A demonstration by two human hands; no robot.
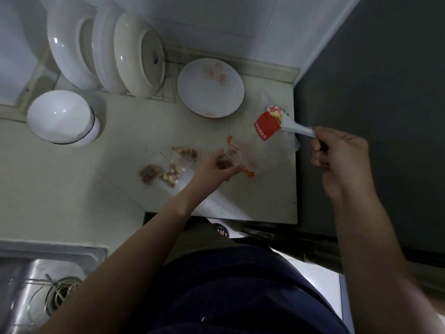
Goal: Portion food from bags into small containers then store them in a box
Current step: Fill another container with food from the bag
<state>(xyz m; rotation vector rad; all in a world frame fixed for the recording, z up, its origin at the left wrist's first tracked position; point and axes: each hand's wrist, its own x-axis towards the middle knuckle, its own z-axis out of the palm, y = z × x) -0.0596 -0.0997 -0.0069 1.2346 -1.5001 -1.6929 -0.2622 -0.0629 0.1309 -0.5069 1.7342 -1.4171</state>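
Pale bench [120,201] runs under a tiled wall, with a dark cabinet [373,92] on the right and a steel sink [36,273] at the lower left. The left hand [214,167] curls its fingers round a small clear container [233,155] with some brownish food in it, over a flat clear bag [248,162] with red edges; whether the container touches the bench is unclear. The right hand [337,155] grips the handle end of a white spoon [297,130], whose bowl holds yellowish food at the mouth of a red packet [265,127] near the bench's right edge. Three small bags of nuts [168,172] lie just left of the left hand. A plate [210,92] lies by the wall, an upturned bowl [60,116] sits at the left, and more bowls stand on edge in a rack [166,92].
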